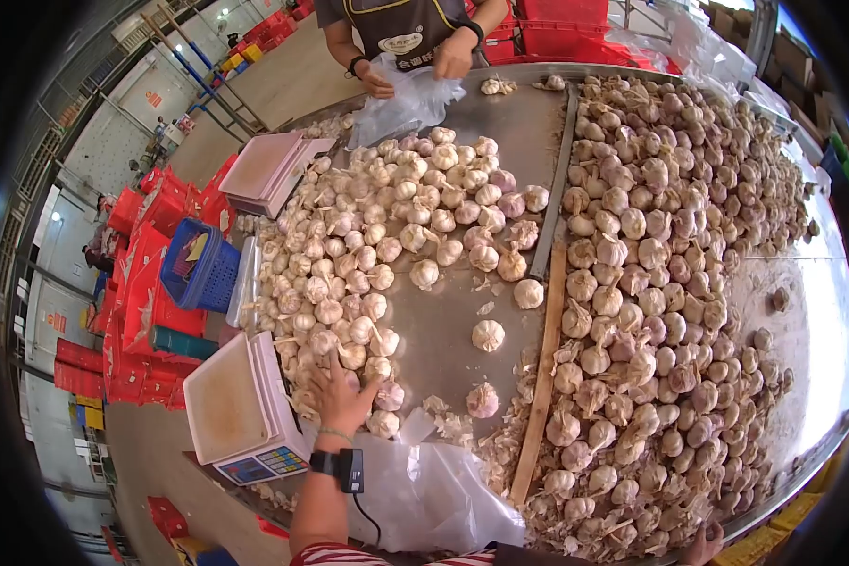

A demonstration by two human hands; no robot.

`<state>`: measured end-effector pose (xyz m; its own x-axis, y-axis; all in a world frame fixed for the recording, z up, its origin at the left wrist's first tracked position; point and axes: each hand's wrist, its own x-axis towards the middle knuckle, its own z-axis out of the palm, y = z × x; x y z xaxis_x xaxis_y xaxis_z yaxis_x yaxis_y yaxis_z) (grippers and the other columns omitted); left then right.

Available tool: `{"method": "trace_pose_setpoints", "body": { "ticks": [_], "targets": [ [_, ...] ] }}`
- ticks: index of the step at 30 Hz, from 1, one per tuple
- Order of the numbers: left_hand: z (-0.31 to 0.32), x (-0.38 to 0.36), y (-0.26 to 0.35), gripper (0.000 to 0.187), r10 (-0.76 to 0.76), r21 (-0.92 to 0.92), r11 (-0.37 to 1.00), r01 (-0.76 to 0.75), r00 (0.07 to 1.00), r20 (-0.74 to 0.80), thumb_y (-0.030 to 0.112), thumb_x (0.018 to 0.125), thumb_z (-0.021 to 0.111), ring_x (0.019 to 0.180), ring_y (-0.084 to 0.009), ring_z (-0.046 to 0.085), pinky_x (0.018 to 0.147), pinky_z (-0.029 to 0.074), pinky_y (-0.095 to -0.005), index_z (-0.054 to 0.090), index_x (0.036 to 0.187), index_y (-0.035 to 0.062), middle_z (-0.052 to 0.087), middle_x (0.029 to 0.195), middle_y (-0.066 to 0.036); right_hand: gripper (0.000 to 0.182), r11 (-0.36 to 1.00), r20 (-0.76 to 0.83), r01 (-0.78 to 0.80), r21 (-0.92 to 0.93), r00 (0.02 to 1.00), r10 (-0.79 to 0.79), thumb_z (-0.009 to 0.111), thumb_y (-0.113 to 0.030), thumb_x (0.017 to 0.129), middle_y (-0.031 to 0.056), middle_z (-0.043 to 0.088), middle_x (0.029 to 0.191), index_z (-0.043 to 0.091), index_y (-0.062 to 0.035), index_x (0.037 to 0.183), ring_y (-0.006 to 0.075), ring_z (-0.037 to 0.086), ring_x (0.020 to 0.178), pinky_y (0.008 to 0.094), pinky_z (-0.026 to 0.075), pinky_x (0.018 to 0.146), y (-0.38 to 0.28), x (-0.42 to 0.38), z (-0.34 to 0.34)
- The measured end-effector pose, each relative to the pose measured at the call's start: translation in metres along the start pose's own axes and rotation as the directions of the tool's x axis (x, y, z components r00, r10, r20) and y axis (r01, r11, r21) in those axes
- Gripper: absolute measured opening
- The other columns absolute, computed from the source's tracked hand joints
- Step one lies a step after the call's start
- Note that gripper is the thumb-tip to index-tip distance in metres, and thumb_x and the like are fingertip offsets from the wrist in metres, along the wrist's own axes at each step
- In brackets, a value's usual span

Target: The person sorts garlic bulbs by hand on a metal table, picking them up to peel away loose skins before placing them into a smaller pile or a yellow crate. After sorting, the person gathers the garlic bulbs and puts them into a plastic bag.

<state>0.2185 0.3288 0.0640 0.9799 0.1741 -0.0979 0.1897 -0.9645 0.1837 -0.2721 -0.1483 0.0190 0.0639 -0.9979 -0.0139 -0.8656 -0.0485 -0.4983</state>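
My left hand [345,401] is palm down on the pale heap of garlic bulbs [349,274], fingers spread over the bulbs and thumb held apart. A garlic bulb shows between thumb and index finger, not clearly gripped. By my left wrist lies a clear plastic bag [434,495]. Only part of my right hand [703,545] shows, at the bottom right by the table's near edge. Its visible fingers look apart with nothing between them. Close to it is the larger heap of browner garlic bulbs [646,311].
A wooden strip [541,377] and metal bar [558,179] divide the heaps. Two scales [236,406] [262,172] stand along the left edge. Across the metal table, a person's hands [455,55] hold a plastic bag [410,99]. Red crates [146,311] and a blue basket [201,264] are at left.
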Motion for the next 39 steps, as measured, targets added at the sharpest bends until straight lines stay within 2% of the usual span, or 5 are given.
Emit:
{"method": "trace_pose_setpoints", "body": {
  "ticks": [14,19,22,29,39],
  "targets": [
    [0.042,0.150,0.071,0.107,0.039,-0.067,0.997,-0.041,0.998,-0.039,0.065,0.070,0.072,0.139,-0.0503,0.025,0.109,0.016,-0.0683,0.023,0.153,0.0177,0.032,0.144,-0.036,0.041,0.995,-0.033,0.013,0.100,0.999,-0.010,0.080,-0.033,0.076,0.0171,0.071,0.097,0.072,-0.0007,0.100,0.0293,0.066,0.088,0.0390,0.051,0.082,0.022,0.006,0.005],
    [0.027,0.173,0.146,0.087,0.150,-0.089,0.982,-0.165,0.977,-0.153,0.032,0.077,0.072,0.141,-0.0445,0.027,0.111,0.023,-0.0601,0.029,0.150,0.0157,0.025,0.152,-0.027,0.039,0.995,-0.013,0.056,-0.077,0.998,-0.057,0.079,-0.031,0.077,0.0170,0.071,0.097,0.071,-0.0004,0.101,0.0289,0.066,0.088,0.0378,0.052,0.080,-0.005,0.000,-0.002],
    [0.028,0.195,0.221,0.056,0.626,0.075,0.737,-0.672,0.636,-0.452,0.008,0.078,0.063,0.135,-0.0420,0.034,0.109,0.033,-0.0509,0.050,0.131,0.0018,0.045,0.136,-0.024,0.040,0.997,-0.033,0.031,0.067,0.999,-0.029,0.079,-0.030,0.077,0.0182,0.071,0.096,0.071,-0.0002,0.102,0.0287,0.066,0.088,0.0384,0.051,0.080,0.034,0.007,0.008],
    [0.077,0.254,0.310,0.029,0.527,0.004,0.850,-0.527,0.850,-0.002,0.021,0.087,0.052,0.112,-0.0345,0.061,0.093,0.048,-0.0457,0.066,0.110,0.0113,0.066,0.117,-0.016,0.040,0.980,0.007,0.109,-0.165,0.994,-0.110,0.077,-0.028,0.079,0.0189,0.071,0.095,0.070,0.0041,0.102,0.0287,0.067,0.087,0.0386,0.051,0.080,0.007,-0.002,-0.009],
    [0.074,0.227,0.299,0.041,0.483,-0.069,0.865,-0.496,0.863,-0.151,0.022,0.077,0.067,0.109,-0.0361,0.061,0.095,0.046,-0.0449,0.058,0.113,0.0045,0.065,0.114,-0.018,0.038,0.999,0.004,-0.006,0.038,1.000,0.006,0.076,-0.025,0.080,0.0194,0.072,0.094,0.069,0.0072,0.100,0.0306,0.067,0.086,0.0393,0.051,0.080,-0.006,-0.003,-0.002]
  ]
}}
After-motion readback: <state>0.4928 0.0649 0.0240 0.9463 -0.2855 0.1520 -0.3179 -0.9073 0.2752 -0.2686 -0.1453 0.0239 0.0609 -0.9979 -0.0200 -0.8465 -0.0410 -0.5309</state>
